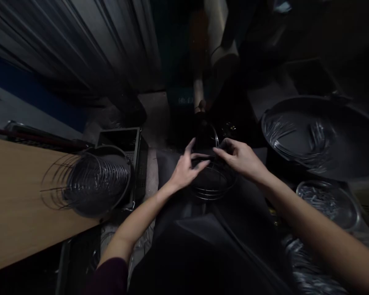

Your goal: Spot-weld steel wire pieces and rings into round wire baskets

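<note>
In the dim middle of the head view, my left hand (184, 170) has its fingers spread apart, just over the left rim of a round wire frame (210, 191). This frame, made of several thin metal rings, lies low in front of my body. My right hand (240, 157) is closed in a pinch above the frame's right side, thumb and index finger close together. A short curved wire (215, 135) rises beside those fingertips; whether they grip it is too dark to tell.
On the left, a row of wire ring frames (110, 174) lies over a round tub, near a wooden board (15, 196) and a dark crate (138, 151). To the right stand a large basin (301, 141) with bent wires and a metal bowl (355, 209) of small metal pieces. A machine (223, 55) is ahead.
</note>
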